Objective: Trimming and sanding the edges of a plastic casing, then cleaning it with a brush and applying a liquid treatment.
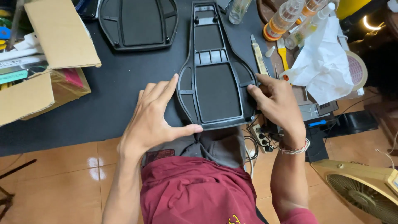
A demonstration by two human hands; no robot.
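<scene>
At table's near edge: black plastic panel (215, 79), lower end overhanging toward the lap. Left hand (155, 114) spread flat, steadying its left rim; right hand (275, 101) pinching its right rim. Risk: panel tipping off; utility knife (260, 58) just beside could be knocked.

**My workbench and the floor around it**

I sit at a table (116, 83) covered in a dark matte surface, running across the far half of my view. Below it, near me, the floor (62, 182) is glossy orange-brown tile, with bright glare spots on the left. A worn cardboard box (45, 54) sits on the far left, flaps open. On the near right stands a yellowish box fan (365, 191). A power strip (261, 139) with tangled cables hangs just under the table edge. At the far right corner, a curved lamp (370, 23) glows.
</scene>
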